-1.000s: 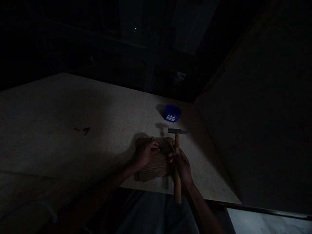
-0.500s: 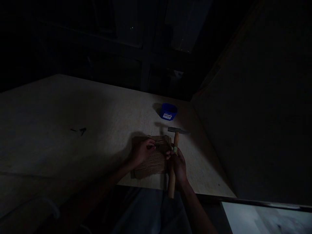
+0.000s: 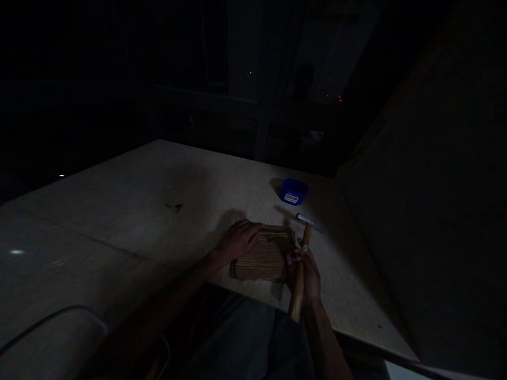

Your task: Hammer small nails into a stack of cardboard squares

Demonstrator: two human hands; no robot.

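A block of corrugated cardboard (image 3: 261, 261) lies near the table's front edge, its ridges showing. Several small dark bits (image 3: 271, 238) sit on its upper part, too dim to name. My left hand (image 3: 238, 240) rests over the block's upper left corner, fingers stretched out along it. At the block's right side, my right hand (image 3: 307, 272) is closed around the wooden handle of a hammer (image 3: 298, 298). The hammer's metal head points away from me, above the table. Some of that hand's fingers are in shadow.
Behind the hammer stands a blue plastic container (image 3: 293, 192) with a white label. Small dark pieces (image 3: 178, 207) lie on the pale table (image 3: 130, 184) to the left. A cable (image 3: 75, 307) curves at lower left. A dark panel (image 3: 420, 211) rises along the right side.
My left hand has gone from pinched fingers over the cardboard to lying flat on its corner. My right hand still holds the hammer, its head tilted further. The camera view has shifted left.
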